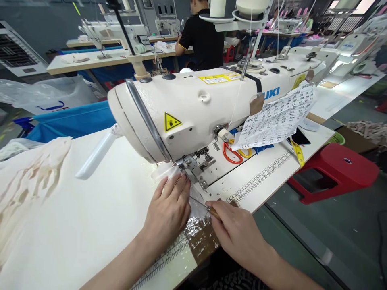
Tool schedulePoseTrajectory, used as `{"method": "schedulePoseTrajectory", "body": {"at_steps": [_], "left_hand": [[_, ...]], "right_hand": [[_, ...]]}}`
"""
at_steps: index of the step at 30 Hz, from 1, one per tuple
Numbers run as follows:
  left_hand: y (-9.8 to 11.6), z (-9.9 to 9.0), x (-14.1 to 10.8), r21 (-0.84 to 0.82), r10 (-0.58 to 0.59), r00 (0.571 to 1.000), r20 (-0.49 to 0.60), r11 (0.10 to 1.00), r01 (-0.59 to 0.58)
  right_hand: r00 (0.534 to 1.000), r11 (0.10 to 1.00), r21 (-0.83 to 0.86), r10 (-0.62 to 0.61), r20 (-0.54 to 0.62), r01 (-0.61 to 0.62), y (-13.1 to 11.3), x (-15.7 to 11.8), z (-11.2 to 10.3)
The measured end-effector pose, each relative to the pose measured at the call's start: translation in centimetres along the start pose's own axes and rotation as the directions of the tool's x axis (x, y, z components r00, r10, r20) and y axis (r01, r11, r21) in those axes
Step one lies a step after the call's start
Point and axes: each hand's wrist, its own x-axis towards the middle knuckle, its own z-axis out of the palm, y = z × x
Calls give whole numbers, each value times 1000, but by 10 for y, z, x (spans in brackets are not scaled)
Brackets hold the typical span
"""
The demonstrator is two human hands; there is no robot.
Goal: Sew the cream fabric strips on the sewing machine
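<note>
My left hand (169, 203) lies over a thin white fabric piece (165, 171) at the sewing machine's needle area. Its fingers are stretched out and press down on the cloth, just in front of the presser foot (188, 162). In my right hand (234, 229) is an awl (214, 212) with a wooden handle, the fingers wrapped around it. The awl's thin metal shaft points left, toward my left fingertips, and its tip is close to the fabric. The white sewing machine (184, 104) stands over both hands; the needle itself is hidden.
Scissors (232, 156) with red and yellow handles lie under the machine arm. A handwritten sheet (272, 117) hangs from the machine. A yellow tape measure (298, 152) drapes over the table edge by a red stool (341, 169). Pale fabric pieces (36, 173) lie left. A person (205, 38) sits beyond.
</note>
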Motion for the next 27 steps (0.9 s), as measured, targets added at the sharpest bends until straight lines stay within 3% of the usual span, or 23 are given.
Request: {"method": "schedulePoseTrajectory", "body": {"at_steps": [10,27], "left_hand": [[9,-4,-1,36,-22,999,41,999,20],[12,-4,-2,14,-22,998,67,1000,21]], "right_hand": [[991,970,232,99,-92,-75,28,-15,-12],[990,965,254,92,-108,-62,25,-15,-13]]}}
